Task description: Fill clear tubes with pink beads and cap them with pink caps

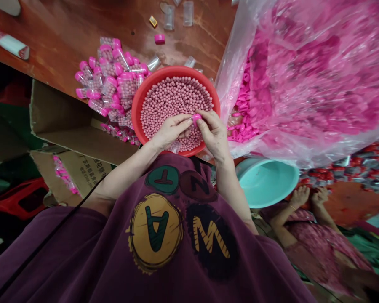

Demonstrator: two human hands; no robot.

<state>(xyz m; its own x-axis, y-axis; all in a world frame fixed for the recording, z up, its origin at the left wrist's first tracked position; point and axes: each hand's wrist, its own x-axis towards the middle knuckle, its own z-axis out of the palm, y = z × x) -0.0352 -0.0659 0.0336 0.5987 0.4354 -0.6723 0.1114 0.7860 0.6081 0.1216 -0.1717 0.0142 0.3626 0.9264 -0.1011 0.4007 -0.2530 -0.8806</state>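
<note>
Over the red bowl of small round pink beads, my two hands meet. Between their fingertips is a bright pink cap. My left hand pinches it from the left, fingers closed. From the right, my right hand grips it with thumb and fingers. Whether a clear container is attached to the cap is hidden by my fingers. Left of the bowl lies a heap of filled clear containers with pink caps.
A plastic bag of pink caps lies on the right. Nearby are a turquoise basin and a co-worker's hands. An open cardboard box stands left, below the table edge. Empty clear containers lie at the back.
</note>
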